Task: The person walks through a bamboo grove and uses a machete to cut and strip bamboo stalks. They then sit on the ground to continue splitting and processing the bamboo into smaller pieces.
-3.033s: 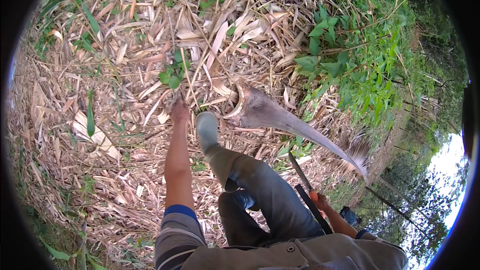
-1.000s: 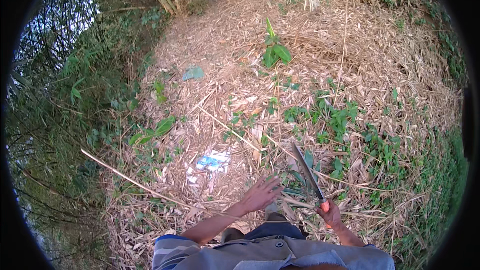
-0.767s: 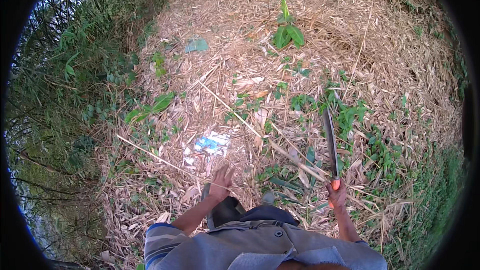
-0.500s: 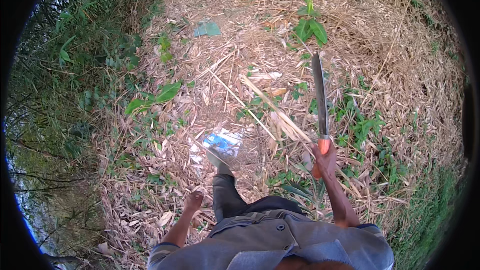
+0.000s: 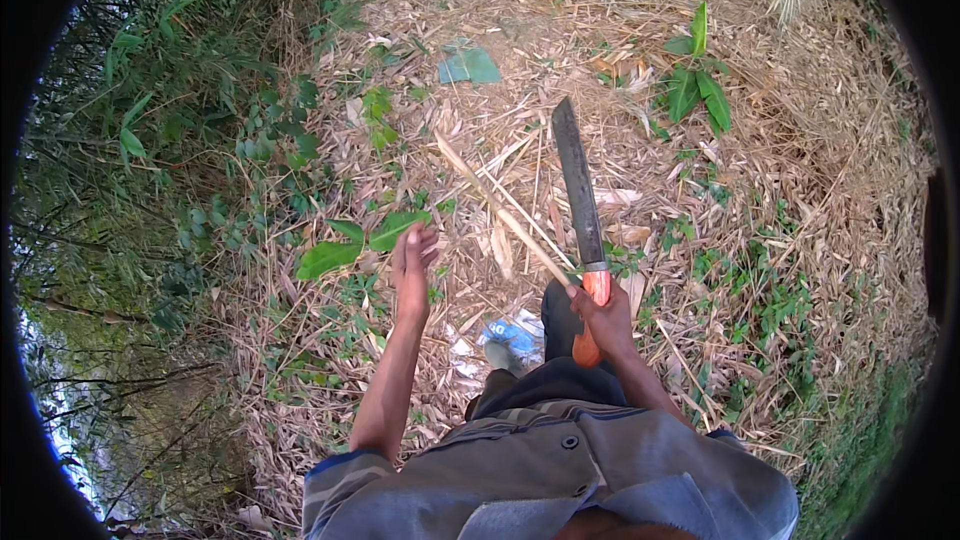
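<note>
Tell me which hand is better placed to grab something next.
Left hand, probably: it looks empty, while the right hand grips the machete and seemingly a dry stalk too.

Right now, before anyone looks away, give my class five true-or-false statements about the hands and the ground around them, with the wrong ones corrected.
1. The right hand holds a machete by its orange handle. True.
2. The left hand is clenched around a second machete. False: it is partly open, with nothing visible in it.
3. A pale dry stalk slants down to the right hand. True.
4. The machete's blade points back toward the wearer's body. False: it points away from it.
5. The blue-and-white wrapper lies farther off than the teal sheet. False: it lies nearer, by the boot.
</note>
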`<state>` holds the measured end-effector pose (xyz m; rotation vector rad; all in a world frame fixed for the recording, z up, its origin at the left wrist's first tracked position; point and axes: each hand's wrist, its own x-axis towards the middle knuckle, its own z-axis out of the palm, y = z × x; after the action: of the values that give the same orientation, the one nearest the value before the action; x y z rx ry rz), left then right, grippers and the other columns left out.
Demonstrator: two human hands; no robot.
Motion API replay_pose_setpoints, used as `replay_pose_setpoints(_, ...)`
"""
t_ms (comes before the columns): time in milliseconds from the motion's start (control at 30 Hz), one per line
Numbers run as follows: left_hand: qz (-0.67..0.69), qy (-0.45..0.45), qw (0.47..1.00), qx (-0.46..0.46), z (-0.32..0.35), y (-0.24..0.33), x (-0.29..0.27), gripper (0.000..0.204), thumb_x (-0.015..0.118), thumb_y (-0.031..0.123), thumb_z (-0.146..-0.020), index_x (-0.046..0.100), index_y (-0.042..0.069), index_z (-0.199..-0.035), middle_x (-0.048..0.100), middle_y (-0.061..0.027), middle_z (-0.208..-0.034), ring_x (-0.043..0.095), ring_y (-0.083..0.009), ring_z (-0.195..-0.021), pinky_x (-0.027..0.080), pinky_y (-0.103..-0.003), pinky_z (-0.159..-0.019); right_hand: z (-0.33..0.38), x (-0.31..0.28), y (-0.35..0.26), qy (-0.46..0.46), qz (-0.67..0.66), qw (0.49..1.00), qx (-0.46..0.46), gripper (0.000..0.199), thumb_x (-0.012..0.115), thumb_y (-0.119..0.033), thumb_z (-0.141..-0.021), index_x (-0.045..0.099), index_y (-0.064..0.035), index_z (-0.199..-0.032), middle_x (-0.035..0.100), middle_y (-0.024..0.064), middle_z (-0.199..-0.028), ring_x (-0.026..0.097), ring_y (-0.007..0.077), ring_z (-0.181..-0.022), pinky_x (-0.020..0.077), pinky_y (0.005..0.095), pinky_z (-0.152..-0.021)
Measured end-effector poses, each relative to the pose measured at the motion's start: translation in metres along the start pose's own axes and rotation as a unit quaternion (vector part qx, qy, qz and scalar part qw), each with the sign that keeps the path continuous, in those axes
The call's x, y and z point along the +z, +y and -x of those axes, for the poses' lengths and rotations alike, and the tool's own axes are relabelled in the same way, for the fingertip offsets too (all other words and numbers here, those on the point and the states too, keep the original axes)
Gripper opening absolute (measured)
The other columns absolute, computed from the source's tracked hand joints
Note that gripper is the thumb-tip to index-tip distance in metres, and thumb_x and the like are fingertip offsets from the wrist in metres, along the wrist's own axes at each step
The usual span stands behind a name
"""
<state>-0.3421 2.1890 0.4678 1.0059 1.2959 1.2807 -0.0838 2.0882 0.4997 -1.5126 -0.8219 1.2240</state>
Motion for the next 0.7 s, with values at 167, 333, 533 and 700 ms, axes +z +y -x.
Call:
replay_pose_setpoints(167, 0.094, -0.115, 0.987, -0.057, -0.14, 0.038, 0.089, 0.065, 0.031, 0.054, -0.09, 0.031, 0.006, -0.132, 0.04, -0.0207, -0.128, 0.042, -0.0295, -0.116, 0.034, -0.044, -0.097, -0.118, 0.057, -0.029, 0.071, 0.047, 0.992, -0.097, 0.024, 0.068, -0.014, -0.077, 0.052, -0.0013, -0.09, 0.055, 0.0013, -0.072, 0.05, 0.0073, -0.062, 0.0413, 0.0227, -0.055)
replay_pose_setpoints(333, 0.033, -0.121, 0.99, -0.071, -0.276, 0.032, 0.143, 0.052, 0.043, 0.05, -0.088, 0.055, 0.005, -0.112, 0.057, -0.0054, -0.082, 0.054, -0.0124, -0.074, 0.045, -0.026, -0.067, -0.256, 0.089, -0.05, 0.086, 0.043, 0.993, -0.063, 0.023, 0.068, -0.013, -0.076, 0.054, -0.0012, -0.09, 0.055, 0.0018, -0.069, 0.049, 0.0086, -0.059, 0.042, 0.0245, -0.054)
replay_pose_setpoints(533, -0.121, -0.203, 0.97, 0.061, -0.496, -0.026, 0.192, 0.035, 0.051, 0.029, -0.089, 0.055, 0.002, -0.111, 0.055, 0.0006, -0.069, 0.047, -0.0081, -0.06, 0.04, -0.025, -0.056, -0.495, 0.111, -0.058, 0.108, 0.0, 0.974, -0.2, 0.028, 0.071, -0.018, -0.073, 0.055, -0.0008, -0.088, 0.056, 0.0058, -0.073, 0.052, 0.0135, -0.066, 0.0444, 0.0301, -0.062)
replay_pose_setpoints(700, 0.113, -0.222, 0.96, -0.128, -0.673, 0.009, 0.205, 0.017, 0.045, 0.016, -0.091, 0.056, 0.004, -0.095, 0.047, 0.0035, -0.062, 0.04, -0.0067, -0.051, 0.033, -0.021, -0.048, -0.608, 0.093, -0.102, 0.107, 0.103, 0.988, -0.042, 0.033, 0.069, -0.021, -0.073, 0.054, 0.0007, -0.093, 0.058, 0.0079, -0.074, 0.055, 0.0159, -0.068, 0.0452, 0.03, -0.065)
